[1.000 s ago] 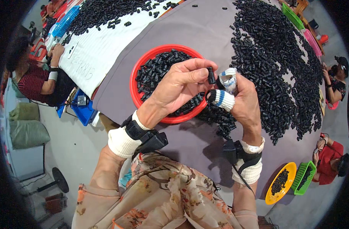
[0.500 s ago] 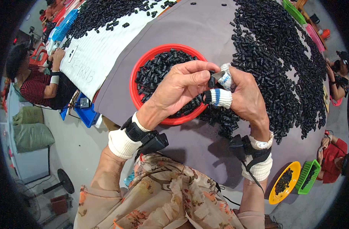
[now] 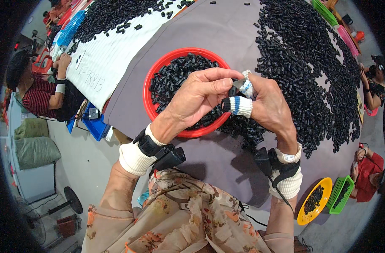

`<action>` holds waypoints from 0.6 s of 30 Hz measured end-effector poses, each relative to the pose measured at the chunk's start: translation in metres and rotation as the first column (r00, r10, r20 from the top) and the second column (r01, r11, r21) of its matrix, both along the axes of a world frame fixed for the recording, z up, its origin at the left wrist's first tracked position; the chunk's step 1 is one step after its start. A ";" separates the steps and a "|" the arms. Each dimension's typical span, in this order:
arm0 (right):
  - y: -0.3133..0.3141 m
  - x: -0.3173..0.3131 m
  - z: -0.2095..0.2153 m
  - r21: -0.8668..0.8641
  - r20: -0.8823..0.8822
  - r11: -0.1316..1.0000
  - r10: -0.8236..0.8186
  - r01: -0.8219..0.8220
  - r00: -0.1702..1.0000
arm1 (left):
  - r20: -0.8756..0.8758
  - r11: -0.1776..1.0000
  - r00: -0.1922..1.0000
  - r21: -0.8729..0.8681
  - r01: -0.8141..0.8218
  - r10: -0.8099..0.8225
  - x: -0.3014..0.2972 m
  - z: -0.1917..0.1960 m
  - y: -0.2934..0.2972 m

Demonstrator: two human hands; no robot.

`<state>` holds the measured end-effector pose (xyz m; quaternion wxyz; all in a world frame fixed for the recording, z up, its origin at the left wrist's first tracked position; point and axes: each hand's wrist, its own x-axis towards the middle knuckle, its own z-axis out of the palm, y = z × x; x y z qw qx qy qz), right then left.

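Left hand [image 3: 196,92]: fingers clamped on one small black part [image 3: 232,91], held over the basin's right side. Right hand [image 3: 271,101]: covered fingers closed on a metal blade [image 3: 239,82], right at the part. Red basin [image 3: 196,133] of similar pieces beneath, on grey bench [image 3: 209,29]. Big black heap [image 3: 302,71] far right.

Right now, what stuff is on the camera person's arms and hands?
Cream knitted wristbands and black straps with boxy black units are on both sides; a thin black cable runs from the right unit. The right hand wears white fabric finger covers with blue markings; the left hand wears none. The beige fabric sleeves show orange flowers on the left.
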<state>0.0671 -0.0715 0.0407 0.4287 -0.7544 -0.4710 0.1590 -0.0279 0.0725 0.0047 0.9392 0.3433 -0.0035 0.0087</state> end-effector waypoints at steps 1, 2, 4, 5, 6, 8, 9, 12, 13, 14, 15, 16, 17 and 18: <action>0.000 0.001 -0.001 0.004 0.010 1.000 0.007 -0.007 1.000 | 0.000 1.000 1.000 -0.001 0.002 -0.002 0.000 0.001 -0.001; 0.000 0.000 -0.002 0.004 0.010 1.000 0.005 -0.005 1.000 | -0.045 0.999 0.998 0.029 -0.038 0.039 0.000 0.003 -0.003; 0.002 -0.001 -0.004 0.034 -0.053 0.999 0.012 -0.011 0.999 | -0.091 0.995 0.992 0.065 -0.079 0.084 -0.001 0.004 -0.003; 0.003 -0.001 -0.004 0.036 -0.054 0.999 0.013 -0.011 0.998 | -0.063 0.997 0.996 0.044 -0.067 0.070 -0.002 0.005 -0.001; 0.003 -0.002 -0.004 0.038 -0.056 0.999 0.012 -0.010 0.998 | -0.034 0.998 0.998 0.021 -0.054 0.055 -0.002 0.005 0.000; 0.004 -0.001 -0.005 0.042 -0.059 0.999 0.011 -0.009 0.998 | -0.040 0.998 0.998 0.028 -0.052 0.053 -0.003 0.004 0.001; 0.003 -0.001 -0.006 0.048 -0.073 0.999 0.019 -0.016 0.997 | -0.045 0.998 0.998 0.033 -0.049 0.050 -0.002 0.005 0.001; 0.001 -0.002 -0.006 0.048 -0.076 0.999 0.029 -0.026 0.997 | -0.060 0.996 0.997 0.078 -0.035 0.039 -0.003 0.008 0.001; 0.001 -0.002 -0.006 0.043 -0.065 0.999 0.034 -0.031 0.997 | -0.061 0.996 0.997 0.078 -0.033 0.038 -0.003 0.009 0.000; 0.001 -0.003 -0.004 0.044 -0.066 0.999 0.032 -0.029 0.997 | -0.093 0.991 0.994 0.127 -0.051 0.063 -0.002 0.011 -0.001; 0.001 -0.002 -0.002 0.032 -0.071 0.999 0.025 -0.023 0.997 | -0.122 0.982 0.988 0.177 -0.068 0.090 -0.002 0.011 -0.002; 0.002 -0.002 -0.002 0.020 -0.075 1.000 0.018 -0.017 0.997 | -0.123 0.982 0.988 0.179 -0.067 0.089 -0.002 0.010 -0.001; 0.001 -0.002 -0.004 0.022 -0.076 1.000 0.018 -0.016 0.997 | -0.063 0.997 0.997 0.068 -0.031 0.035 -0.003 0.008 0.000; 0.000 -0.002 -0.007 0.063 -0.125 0.998 0.017 -0.009 0.992 | 0.004 0.999 1.000 -0.042 0.013 -0.012 -0.003 0.007 0.001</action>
